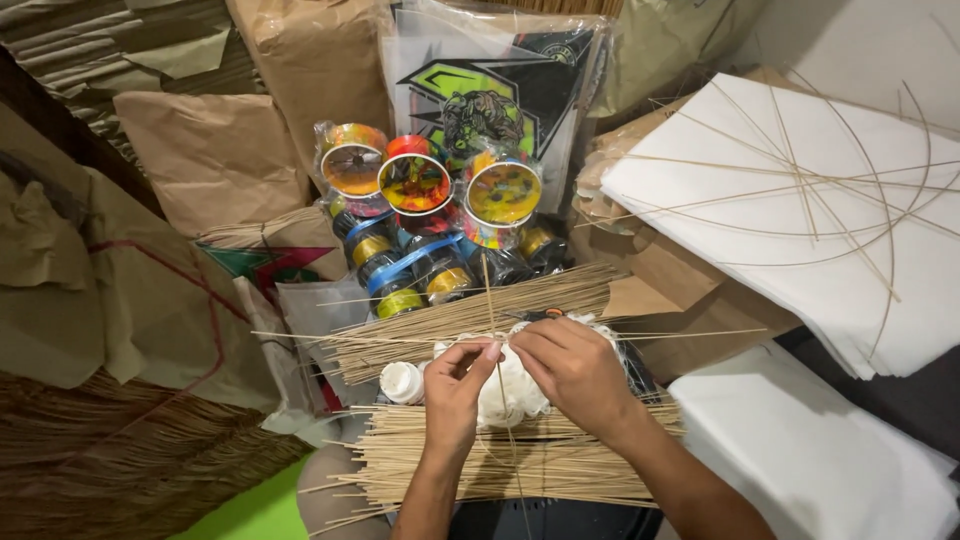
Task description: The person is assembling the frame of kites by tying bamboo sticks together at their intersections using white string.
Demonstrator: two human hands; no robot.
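Both of our hands meet at one spot: our left hand (455, 385) pinches closed, thumb against fingertips, on the crossing of two thin sticks (490, 335), and our right hand (572, 368) curls nearly shut beside it, fingertips touching the same crossing, where a fine thread (512, 455) seems to run down toward us. Whether the right hand grips the thread itself we cannot tell. The crossed sticks sit just above a white wad of thread (510, 395), between the upper bundle of sticks (470, 320) and the lower bundle of sticks (510, 460) that lies across our lap. We judge the main risk to be the crossing slipping: these sticks look slender and springy, so if the left pinch loosens, the upright stick could swing out of square. Pulling too hard on the thread could snap a stick or cut the thread. The loose wad below could also snag the thread and tangle it. Our forearms hover over the lower bundle, and a careless elbow could scatter it toward the colourful spools (415, 185) or the white paper sheets (800, 200) at the right.
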